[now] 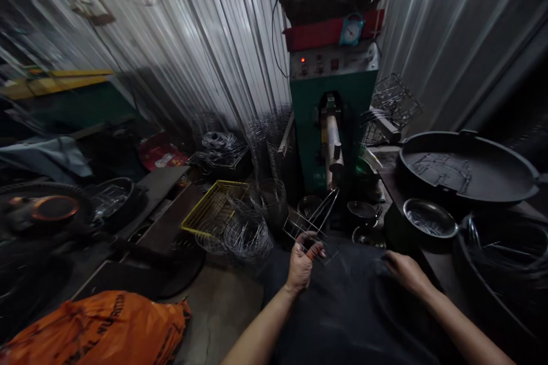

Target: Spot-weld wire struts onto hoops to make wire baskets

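Note:
A thin wire frame [299,223] is in my left hand [303,262], whose fingers are closed round its near side. Long wires of the frame reach up to the tip of the arm [333,148] on the green machine [308,120]. Apart from it, at the right, my right hand [400,267] is over the dark cloth on my lap [342,296]; its fingers are bent and blurred, and whether they hold anything cannot be made out.
A yellow crate [214,205] and wire coils [248,234] stand left of the machine. At the right are a large black pan [471,165] and a metal bowl of small pieces [430,218]. An orange bag [103,331] lies at the lower left.

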Demonstrator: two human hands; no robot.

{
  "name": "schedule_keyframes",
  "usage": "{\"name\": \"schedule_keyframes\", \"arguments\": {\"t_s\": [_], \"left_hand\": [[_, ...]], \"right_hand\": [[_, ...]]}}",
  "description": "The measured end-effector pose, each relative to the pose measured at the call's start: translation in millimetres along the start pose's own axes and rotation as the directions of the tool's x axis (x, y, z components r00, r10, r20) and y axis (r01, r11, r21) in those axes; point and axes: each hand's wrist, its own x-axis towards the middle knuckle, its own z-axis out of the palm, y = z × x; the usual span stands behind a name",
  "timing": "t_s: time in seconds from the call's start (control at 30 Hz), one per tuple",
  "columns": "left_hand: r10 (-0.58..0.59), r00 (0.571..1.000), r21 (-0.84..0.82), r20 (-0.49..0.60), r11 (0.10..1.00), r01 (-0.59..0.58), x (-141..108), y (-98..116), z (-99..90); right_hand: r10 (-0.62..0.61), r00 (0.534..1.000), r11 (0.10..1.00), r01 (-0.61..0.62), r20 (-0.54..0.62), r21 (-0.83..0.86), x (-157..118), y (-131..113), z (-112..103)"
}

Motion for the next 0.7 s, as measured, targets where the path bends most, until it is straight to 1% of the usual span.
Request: {"name": "schedule_keyframes", "arguments": {"t_s": [0.03,0.1,0.17,0.2,0.27,0.33,0.4,0.53,0.7], "left_hand": [[0.002,1.000,-0.006,-0.004,1.000,-0.002,-1,-4,1.9],[-0.003,1.000,-0.016,0.002,1.000,0.003,-6,-13,5.2],[-0.017,1.000,-0.016,0.008,1.000,0.017,-11,-22,7.1],[-0.025,1.000,-0.016,0.005,1.000,0.026,-13,-26,7.5],[-0.051,0.999,-0.018,-0.006,0.999,0.051,-16,-33,6.8],[-0.073,0.997,-0.024,-0.007,0.997,0.073,-17,-37,4.5],[-0.086,0.996,-0.018,0.006,0.996,0.087,-15,-40,1.7],[-0.095,0.995,-0.002,0.025,0.995,0.095,-10,-42,-1.5],[-0.124,0.992,-0.007,0.012,0.992,0.124,-4,-43,0.7]], "right_hand": [[0.028,0.999,0.995,-0.029,0.016,0.097,10,-15,-3],[0.106,0.993,0.948,-0.119,0.059,0.295,30,-47,-5],[0.183,0.977,0.851,-0.215,0.113,0.479,48,-77,0],[0.201,0.970,0.796,-0.241,0.134,0.556,55,-90,4],[0.206,0.967,0.708,-0.252,0.148,0.660,65,-107,13],[0.201,0.970,0.659,-0.238,0.137,0.713,69,-115,20],[0.209,0.971,0.629,-0.227,0.120,0.744,70,-117,26],[0.233,0.967,0.562,-0.216,0.098,0.798,70,-115,36],[0.264,0.962,0.517,-0.204,0.071,0.831,76,-114,45]]}}
